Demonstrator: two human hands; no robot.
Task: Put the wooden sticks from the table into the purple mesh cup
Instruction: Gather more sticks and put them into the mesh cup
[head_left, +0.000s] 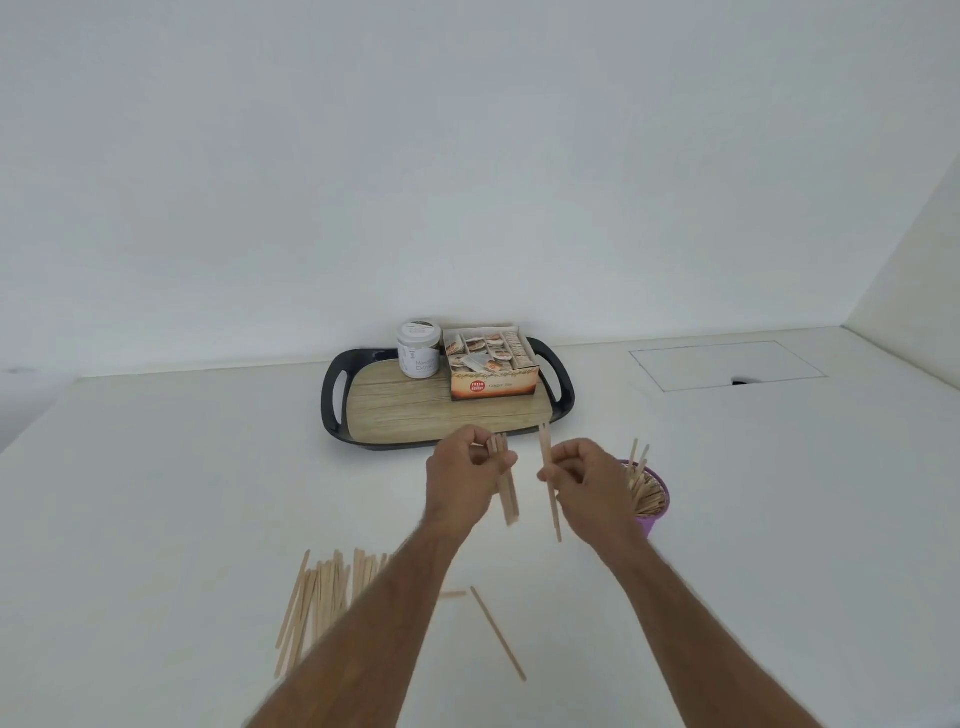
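I am pinching upright wooden sticks (549, 483) in my right hand (587, 491); the purple mesh cup (655, 506) is sitting just right of it, while my left hand (460, 480) is gripping a bundle (506, 488).

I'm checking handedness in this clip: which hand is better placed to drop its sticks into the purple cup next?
The right hand, probably: it pinches a stick right beside the purple mesh cup, while the left hand holds its bundle farther away.

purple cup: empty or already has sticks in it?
Has sticks. The purple cup stands upright behind the right hand, with many sticks in it; two stand above the rim. How full, cannot tell.
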